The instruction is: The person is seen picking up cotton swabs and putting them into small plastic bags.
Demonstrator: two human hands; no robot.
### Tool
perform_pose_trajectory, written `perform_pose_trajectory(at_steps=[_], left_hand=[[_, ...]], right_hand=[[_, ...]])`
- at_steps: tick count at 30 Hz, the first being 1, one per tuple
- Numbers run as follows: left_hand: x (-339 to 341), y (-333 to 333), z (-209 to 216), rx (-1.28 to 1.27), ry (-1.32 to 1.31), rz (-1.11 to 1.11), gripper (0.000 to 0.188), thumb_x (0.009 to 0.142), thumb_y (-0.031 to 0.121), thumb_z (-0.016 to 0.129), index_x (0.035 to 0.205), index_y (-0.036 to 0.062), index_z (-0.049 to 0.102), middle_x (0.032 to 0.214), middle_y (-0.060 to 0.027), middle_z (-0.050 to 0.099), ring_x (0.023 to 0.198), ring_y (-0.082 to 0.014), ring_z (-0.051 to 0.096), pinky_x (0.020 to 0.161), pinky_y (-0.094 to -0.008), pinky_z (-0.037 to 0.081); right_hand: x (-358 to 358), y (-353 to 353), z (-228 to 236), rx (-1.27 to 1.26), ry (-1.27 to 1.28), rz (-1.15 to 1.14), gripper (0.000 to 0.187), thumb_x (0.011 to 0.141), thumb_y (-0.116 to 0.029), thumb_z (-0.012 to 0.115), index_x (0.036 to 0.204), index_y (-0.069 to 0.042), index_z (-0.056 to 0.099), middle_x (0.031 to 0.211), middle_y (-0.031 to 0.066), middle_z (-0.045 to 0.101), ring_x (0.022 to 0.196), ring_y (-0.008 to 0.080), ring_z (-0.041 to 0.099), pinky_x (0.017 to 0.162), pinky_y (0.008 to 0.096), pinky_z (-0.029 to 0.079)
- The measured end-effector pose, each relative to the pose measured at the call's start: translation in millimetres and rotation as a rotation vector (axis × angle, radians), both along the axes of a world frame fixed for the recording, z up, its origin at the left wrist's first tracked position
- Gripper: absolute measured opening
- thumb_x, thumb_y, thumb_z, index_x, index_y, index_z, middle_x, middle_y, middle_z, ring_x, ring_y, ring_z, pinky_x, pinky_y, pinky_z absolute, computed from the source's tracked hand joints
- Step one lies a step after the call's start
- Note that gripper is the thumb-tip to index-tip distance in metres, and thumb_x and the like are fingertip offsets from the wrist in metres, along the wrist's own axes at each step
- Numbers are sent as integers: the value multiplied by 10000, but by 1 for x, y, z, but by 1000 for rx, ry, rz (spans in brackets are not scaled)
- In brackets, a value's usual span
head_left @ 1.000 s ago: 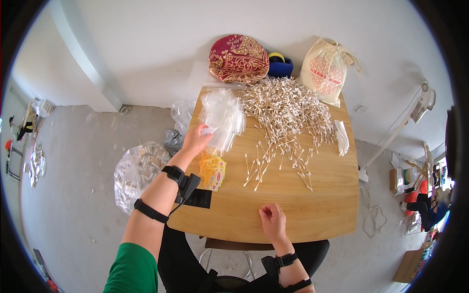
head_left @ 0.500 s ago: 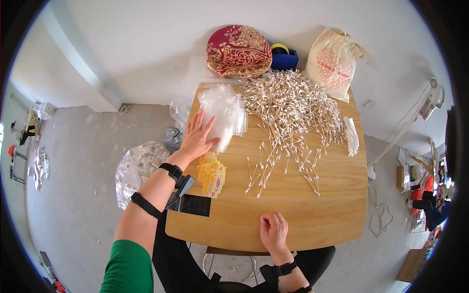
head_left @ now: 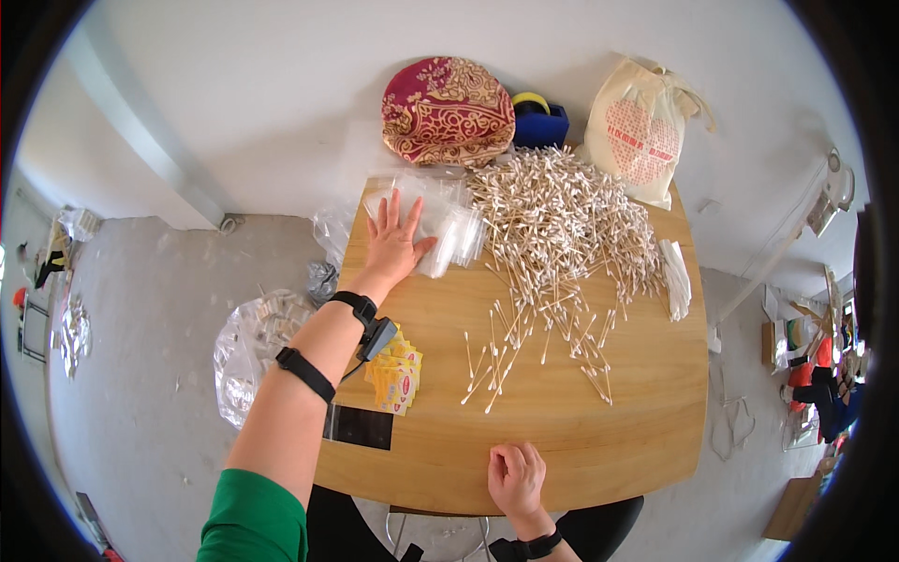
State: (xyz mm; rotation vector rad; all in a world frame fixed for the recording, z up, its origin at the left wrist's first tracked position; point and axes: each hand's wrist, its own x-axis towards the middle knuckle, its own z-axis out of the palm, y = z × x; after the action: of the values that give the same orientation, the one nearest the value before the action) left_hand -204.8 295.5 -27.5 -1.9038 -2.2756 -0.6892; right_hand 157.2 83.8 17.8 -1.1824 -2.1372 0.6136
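Observation:
My left hand [head_left: 393,245] lies with fingers spread on a pile of clear plastic bags [head_left: 457,232] at the table's far left. Part of the pile is hidden under that hand. My right hand [head_left: 517,478] rests closed in a loose fist by the near edge of the table, with nothing visible in it. A large heap of cotton swabs [head_left: 567,220] covers the far middle and right of the table. Several loose swabs [head_left: 499,365] are scattered in front of the heap. Small yellow-and-white packets [head_left: 398,377] sit overlapping beside my left forearm.
A flat black panel [head_left: 363,429] lies at the table's near left. Behind the swabs stand a red-and-gold patterned cloth item [head_left: 448,112], a blue tape dispenser [head_left: 540,126] and a cream drawstring bag [head_left: 637,131]. White strips [head_left: 674,281] lie at the right edge. A filled plastic bag [head_left: 253,351] is on the floor.
My left hand has moved farther over the plastic bags, its fingers still spread. The bags look more fanned out to the right. My right hand stays closed near the front edge. The view has shifted slightly.

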Motion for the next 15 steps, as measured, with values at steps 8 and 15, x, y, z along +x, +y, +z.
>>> perform_pose_trajectory(at_steps=[8, 15], left_hand=[[18, -15, 31, -81, -162, 82, 837, 854, 507, 617, 1516, 296, 150, 1577, -165, 72, 1439, -418, 86, 1089, -664, 124], [27, -42, 57, -12, -39, 87, 815, 878, 510, 575, 1520, 258, 141, 1567, -193, 108, 1441, -408, 92, 1109, -632, 105]], right_hand=[[5, -2, -2, 40, 9, -13, 128, 734, -4, 655, 820, -73, 591, 755, 88, 602, 667, 306, 586, 580, 394, 479], [8, 0, 5, -10, 91, -13, 107, 757, -6, 645, 839, -65, 608, 762, 114, 604, 697, 316, 605, 600, 387, 496]])
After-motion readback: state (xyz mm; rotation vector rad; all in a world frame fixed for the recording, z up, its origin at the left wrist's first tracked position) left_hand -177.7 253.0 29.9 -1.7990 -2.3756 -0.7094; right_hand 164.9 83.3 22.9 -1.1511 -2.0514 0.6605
